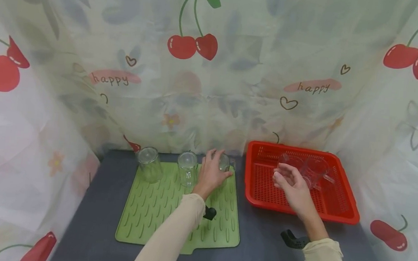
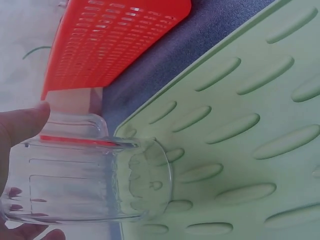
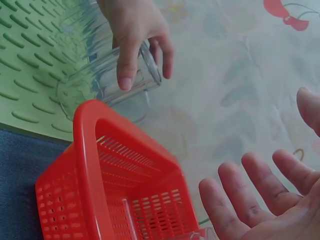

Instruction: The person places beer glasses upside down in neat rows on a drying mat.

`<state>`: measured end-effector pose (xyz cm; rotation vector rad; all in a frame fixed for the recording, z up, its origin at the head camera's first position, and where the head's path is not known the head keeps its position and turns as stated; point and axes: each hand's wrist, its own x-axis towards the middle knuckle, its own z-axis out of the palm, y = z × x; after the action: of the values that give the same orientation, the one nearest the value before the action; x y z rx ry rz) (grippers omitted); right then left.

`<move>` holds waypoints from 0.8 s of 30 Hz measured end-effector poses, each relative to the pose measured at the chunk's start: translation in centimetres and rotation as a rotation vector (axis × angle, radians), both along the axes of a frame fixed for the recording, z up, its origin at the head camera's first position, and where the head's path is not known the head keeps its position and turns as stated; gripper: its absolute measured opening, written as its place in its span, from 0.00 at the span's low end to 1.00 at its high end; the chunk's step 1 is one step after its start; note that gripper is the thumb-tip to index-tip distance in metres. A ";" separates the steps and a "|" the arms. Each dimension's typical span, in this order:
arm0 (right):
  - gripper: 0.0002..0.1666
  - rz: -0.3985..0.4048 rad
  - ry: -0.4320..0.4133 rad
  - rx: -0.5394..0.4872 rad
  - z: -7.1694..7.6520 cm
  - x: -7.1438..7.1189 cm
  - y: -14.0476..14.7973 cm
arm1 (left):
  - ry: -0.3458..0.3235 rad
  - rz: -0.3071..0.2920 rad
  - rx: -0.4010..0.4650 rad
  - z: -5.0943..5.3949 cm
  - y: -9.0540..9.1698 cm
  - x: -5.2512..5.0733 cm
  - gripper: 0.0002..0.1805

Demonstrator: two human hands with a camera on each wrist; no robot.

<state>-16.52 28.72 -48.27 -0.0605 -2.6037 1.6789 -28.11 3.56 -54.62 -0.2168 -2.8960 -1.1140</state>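
Note:
My left hand [image 1: 210,174] holds a clear glass mug [image 1: 224,161] by its upper end, at the back right corner of the green drying mat [image 1: 164,209]. In the left wrist view the lower rim of this glass mug [image 2: 75,185] rests on the mat, its handle facing the red basket. Two more clear glasses, a mug [image 1: 188,168] in the middle and a glass [image 1: 150,164] at the left, stand along the mat's back. Over the red basket [image 1: 262,203], my right hand [image 1: 295,190] has its fingers loosely bent, with nothing in them.
Clear glass mugs [image 1: 315,169] lie in the back of the red basket, partly hidden by my right hand. Mat and basket sit side by side on a dark cloth-covered table [image 1: 258,251]. A printed curtain [image 1: 225,119] hangs close behind and at both sides.

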 end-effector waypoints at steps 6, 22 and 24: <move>0.39 -0.052 0.033 0.035 0.6 -0.3 0.3 | 0.035 -0.015 0.014 0.1 -0.2 0.0 0.49; 0.45 -0.240 0.085 0.150 1.4 -2.1 1.3 | 0.111 -0.052 0.066 1.8 -1.6 2.6 0.52; 0.46 -0.246 0.083 0.160 1.2 -2.5 1.4 | 0.105 -0.058 0.086 2.3 -1.9 3.0 0.52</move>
<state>-18.98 30.14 -47.06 -0.2855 -2.5370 1.3604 -25.15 1.66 -52.31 -0.3473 -2.7603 -1.1944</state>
